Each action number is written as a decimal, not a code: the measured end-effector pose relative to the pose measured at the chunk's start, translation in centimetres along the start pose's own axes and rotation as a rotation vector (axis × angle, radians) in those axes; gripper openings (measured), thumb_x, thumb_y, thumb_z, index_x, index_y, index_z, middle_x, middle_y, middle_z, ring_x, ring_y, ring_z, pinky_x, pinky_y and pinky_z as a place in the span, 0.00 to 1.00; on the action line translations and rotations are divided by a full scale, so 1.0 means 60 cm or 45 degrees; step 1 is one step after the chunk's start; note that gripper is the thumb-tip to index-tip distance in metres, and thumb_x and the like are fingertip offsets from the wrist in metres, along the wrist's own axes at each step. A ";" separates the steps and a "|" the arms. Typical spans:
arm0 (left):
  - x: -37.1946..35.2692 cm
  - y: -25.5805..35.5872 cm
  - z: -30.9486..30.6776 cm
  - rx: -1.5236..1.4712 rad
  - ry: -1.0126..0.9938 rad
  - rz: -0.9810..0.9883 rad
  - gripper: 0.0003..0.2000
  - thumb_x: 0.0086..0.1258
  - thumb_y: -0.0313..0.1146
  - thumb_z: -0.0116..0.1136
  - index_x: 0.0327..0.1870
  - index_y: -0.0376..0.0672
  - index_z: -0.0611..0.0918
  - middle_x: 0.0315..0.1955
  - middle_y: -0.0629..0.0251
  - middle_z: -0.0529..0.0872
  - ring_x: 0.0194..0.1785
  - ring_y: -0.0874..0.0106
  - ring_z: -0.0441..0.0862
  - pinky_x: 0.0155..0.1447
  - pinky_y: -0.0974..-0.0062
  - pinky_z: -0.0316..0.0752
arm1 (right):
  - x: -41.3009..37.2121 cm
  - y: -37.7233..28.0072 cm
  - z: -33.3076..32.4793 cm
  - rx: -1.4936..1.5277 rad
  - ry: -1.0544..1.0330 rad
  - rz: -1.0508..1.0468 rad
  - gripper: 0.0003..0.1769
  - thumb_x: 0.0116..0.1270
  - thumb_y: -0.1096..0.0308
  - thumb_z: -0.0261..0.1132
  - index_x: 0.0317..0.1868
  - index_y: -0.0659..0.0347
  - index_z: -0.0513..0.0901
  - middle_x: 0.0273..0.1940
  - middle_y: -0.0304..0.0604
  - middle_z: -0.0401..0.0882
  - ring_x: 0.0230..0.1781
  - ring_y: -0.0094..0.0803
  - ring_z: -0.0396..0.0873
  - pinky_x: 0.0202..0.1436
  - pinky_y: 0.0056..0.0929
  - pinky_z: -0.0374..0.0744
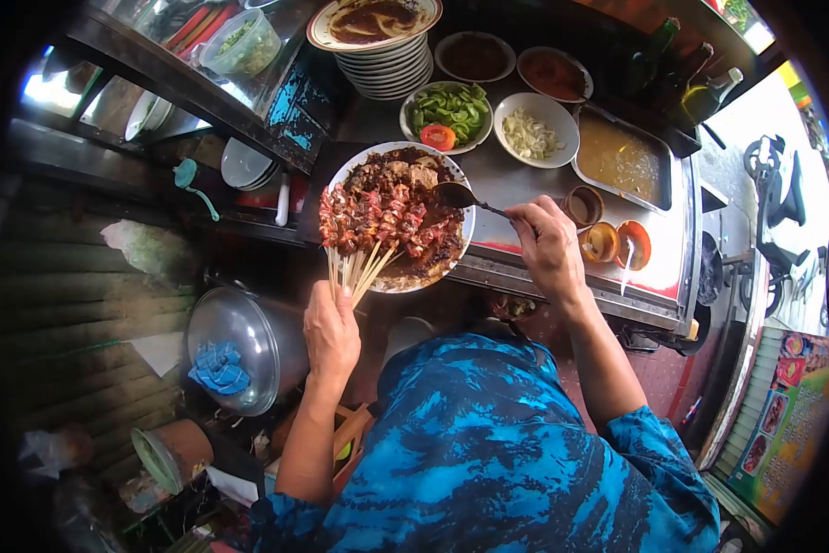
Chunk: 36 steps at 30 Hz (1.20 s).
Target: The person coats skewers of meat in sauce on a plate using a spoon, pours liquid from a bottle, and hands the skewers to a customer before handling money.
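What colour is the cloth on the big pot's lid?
The cloth is bright blue, showing best in the head view.

Some skewer ends [345,281] hidden by left hand [332,330]; banner [795,426] lettering unreadable.

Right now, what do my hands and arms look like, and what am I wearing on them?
Your left hand and right hand have no gloves, and no watch shows. The short sleeves match your shirt, bright blue blotched with dark.

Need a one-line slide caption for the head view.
Left hand holds bunched meat skewers at a white plate of dark sauce; right hand holds a spoon there too.
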<state>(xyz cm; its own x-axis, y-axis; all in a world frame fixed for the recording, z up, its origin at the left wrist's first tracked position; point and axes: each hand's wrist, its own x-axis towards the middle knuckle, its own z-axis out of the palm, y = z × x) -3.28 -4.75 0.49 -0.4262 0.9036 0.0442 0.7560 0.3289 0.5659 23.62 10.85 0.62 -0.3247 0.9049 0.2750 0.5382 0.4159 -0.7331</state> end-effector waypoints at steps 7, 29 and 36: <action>0.007 -0.005 -0.002 0.422 0.063 0.194 0.06 0.74 0.32 0.52 0.38 0.39 0.76 0.34 0.55 0.80 0.43 0.52 0.78 0.48 0.56 0.71 | 0.000 0.009 0.011 0.038 -0.073 -0.058 0.07 0.68 0.76 0.59 0.43 0.65 0.83 0.37 0.53 0.78 0.38 0.54 0.79 0.43 0.45 0.78; 0.043 -0.059 0.016 -0.478 -0.757 -0.286 0.11 0.68 0.32 0.65 0.39 0.32 0.79 0.20 0.61 0.82 0.20 0.73 0.81 0.25 0.73 0.75 | 0.008 -0.006 0.047 -0.238 -0.151 0.037 0.16 0.61 0.79 0.56 0.48 0.65 0.82 0.42 0.58 0.75 0.41 0.58 0.79 0.46 0.49 0.78; 0.033 -0.029 -0.041 -1.170 -0.865 -0.537 0.07 0.74 0.32 0.60 0.41 0.39 0.75 0.16 0.78 0.65 0.14 0.86 0.60 0.17 0.85 0.62 | 0.032 -0.022 0.040 -0.276 -0.337 -0.046 0.11 0.61 0.77 0.56 0.41 0.65 0.84 0.40 0.58 0.78 0.41 0.57 0.79 0.47 0.49 0.78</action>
<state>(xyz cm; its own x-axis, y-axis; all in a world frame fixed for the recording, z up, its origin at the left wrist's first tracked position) -6.65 -4.23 1.63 0.0014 0.8231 -0.5680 -0.1301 0.5633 0.8160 20.41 11.80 0.62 -0.5219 0.8463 0.1068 0.6660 0.4825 -0.5689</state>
